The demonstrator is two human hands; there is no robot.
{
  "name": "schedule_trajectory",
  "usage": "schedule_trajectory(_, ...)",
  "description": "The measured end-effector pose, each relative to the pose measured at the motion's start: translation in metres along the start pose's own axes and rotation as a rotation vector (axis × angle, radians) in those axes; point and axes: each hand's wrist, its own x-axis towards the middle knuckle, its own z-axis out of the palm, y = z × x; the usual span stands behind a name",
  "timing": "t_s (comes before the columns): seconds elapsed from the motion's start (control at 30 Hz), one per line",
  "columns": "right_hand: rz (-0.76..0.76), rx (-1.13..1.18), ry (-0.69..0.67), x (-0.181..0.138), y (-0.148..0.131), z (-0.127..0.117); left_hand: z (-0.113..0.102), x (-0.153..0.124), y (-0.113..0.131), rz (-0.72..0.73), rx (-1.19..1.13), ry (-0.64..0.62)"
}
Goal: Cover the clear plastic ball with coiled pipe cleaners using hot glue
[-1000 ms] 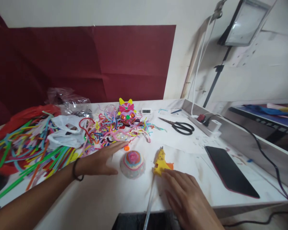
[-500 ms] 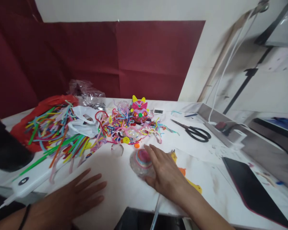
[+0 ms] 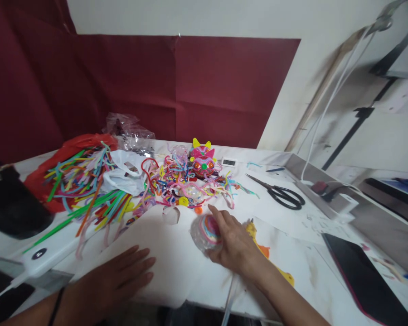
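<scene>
My right hand grips the right side of a clear round plastic shell on the table. A flat coil of pink, orange and blue rings covers part of the shell, and my fingers hide its right edge. My left hand lies flat, fingers stretched out, on a white sheet of paper. Just behind the shell sit a small orange disc and a cut scrap. A yellow and orange object, partly hidden, lies beyond my right wrist.
Colourful pipe cleaners spread over a red bag at left. A bright animal-face figure stands among more of them. Black scissors, a phone-like dark slab and a power strip lie to the right.
The view has shifted slightly, so everything appears a little further right. My left fingers have come closer together and lie flatter on the paper. My right hand keeps its hold on the shell.
</scene>
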Motion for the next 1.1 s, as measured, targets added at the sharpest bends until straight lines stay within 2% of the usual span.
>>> schedule_trajectory(0.07,-0.021,0.042,0.060,-0.003,0.005,-0.001,0.005,0.003,0.005,-0.042,-0.005,0.033)
schedule_trajectory(0.23,-0.075,0.126,0.225,-0.014,0.014,-0.017,0.019,0.022,0.032,-0.147,-0.071,-0.006)
schedule_trajectory(0.33,-0.111,0.113,0.284,-0.020,0.009,-0.024,0.024,0.048,0.049,-0.191,-0.151,-0.116)
schedule_trajectory(0.4,-0.110,0.095,0.266,-0.021,0.001,-0.025,0.027,0.071,0.059,-0.241,-0.206,-0.122)
schedule_trajectory(0.5,-0.048,0.037,0.169,-0.020,-0.010,-0.021,0.028,0.104,0.070,-0.238,-0.285,-0.163)
schedule_trajectory(0.63,0.078,-0.063,0.037,-0.011,-0.019,-0.016,0.032,0.128,0.076,-0.285,-0.294,-0.138)
schedule_trajectory(0.73,0.135,-0.089,-0.009,-0.004,-0.023,-0.013,0.034,0.127,0.076,-0.282,-0.249,-0.075)
schedule_trajectory(0.87,0.127,-0.081,-0.015,0.000,-0.025,-0.008,0.029,0.118,0.070,-0.098,-0.110,0.130)
schedule_trajectory(0.93,0.124,-0.052,0.002,-0.003,-0.024,-0.006,0.021,0.117,0.063,-0.066,-0.100,0.251)
schedule_trajectory(0.97,0.117,-0.035,0.030,-0.007,-0.023,-0.005,0.017,0.117,0.057,-0.080,-0.105,0.280)
schedule_trajectory(1.0,0.100,-0.017,0.075,-0.013,-0.021,-0.005,0.012,0.117,0.049,-0.106,-0.097,0.369)
schedule_trajectory(1.03,0.070,-0.005,0.144,-0.021,-0.019,-0.005,0.009,0.118,0.040,-0.187,-0.093,0.352)
schedule_trajectory(1.1,-0.027,0.007,0.326,-0.039,-0.014,-0.004,0.006,0.121,0.016,-0.225,-0.114,0.326)
